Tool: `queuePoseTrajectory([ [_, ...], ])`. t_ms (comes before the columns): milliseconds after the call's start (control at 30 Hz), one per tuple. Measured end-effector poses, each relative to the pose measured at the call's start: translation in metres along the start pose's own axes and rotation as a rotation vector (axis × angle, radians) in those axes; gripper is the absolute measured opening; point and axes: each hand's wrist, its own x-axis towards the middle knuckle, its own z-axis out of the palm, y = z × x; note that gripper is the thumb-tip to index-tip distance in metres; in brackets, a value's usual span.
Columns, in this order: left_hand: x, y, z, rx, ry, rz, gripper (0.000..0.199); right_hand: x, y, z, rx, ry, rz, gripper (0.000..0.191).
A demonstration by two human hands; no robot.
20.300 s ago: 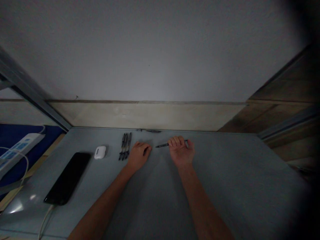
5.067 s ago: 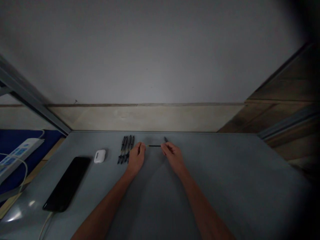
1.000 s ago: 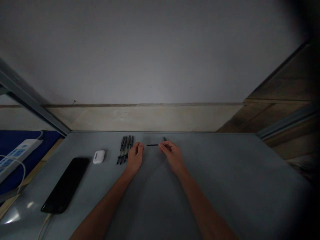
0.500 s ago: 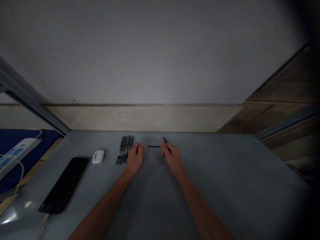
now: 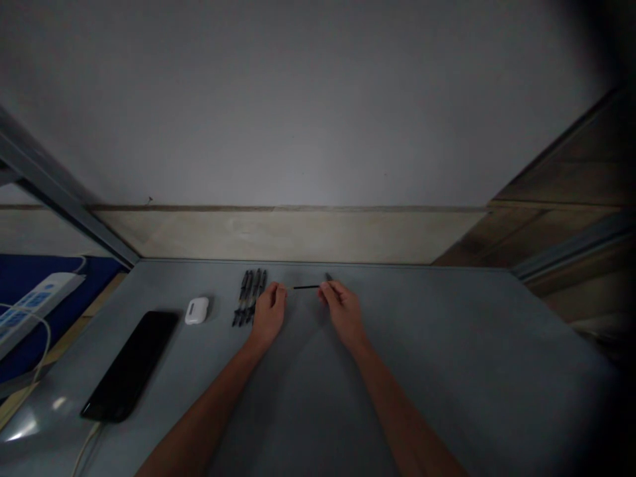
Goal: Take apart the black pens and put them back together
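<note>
grey desktop (image 5: 447, 344) below a pale wall, the light dim. far left, past the desk edge, a white power strip (image 5: 34, 311) lies on a blue surface, then comes a black smartphone (image 5: 129, 366) with a cable at its lower end, a white earbud case (image 5: 197, 310), and a tight row of black pens (image 5: 249, 298) side by side. my left hand (image 5: 269, 315) sits just right of that row, fingers curled in at the pale end of what looks like a thin black pen refill (image 5: 305, 287), level between my hands. my right hand (image 5: 344, 313) has its fingers at the other end, a dark pen tip (image 5: 328, 276) showing just above them — whether either hand is really pinching, i can't tell. it should feel light and stiff but thin — easily bent, so i'd hold it near its ends, gently
</note>
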Motion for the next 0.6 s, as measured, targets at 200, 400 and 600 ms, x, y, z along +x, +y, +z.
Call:
queuePoseTrajectory([
  [200,0.0001,-0.0012,-0.0002,0.008,0.004,0.006,0.034,-0.0021,-0.0021,0.0004,-0.055,0.002,-0.048,0.048],
  [400,0.0009,-0.0024,0.0002,0.019,0.012,0.014,0.034,-0.0009,0.0034,0.0012,-0.108,0.028,-0.033,0.041],
  [600,0.0011,-0.0029,0.0002,0.014,0.006,0.014,0.033,0.0005,0.0057,0.0005,-0.108,0.029,-0.046,0.031],
])
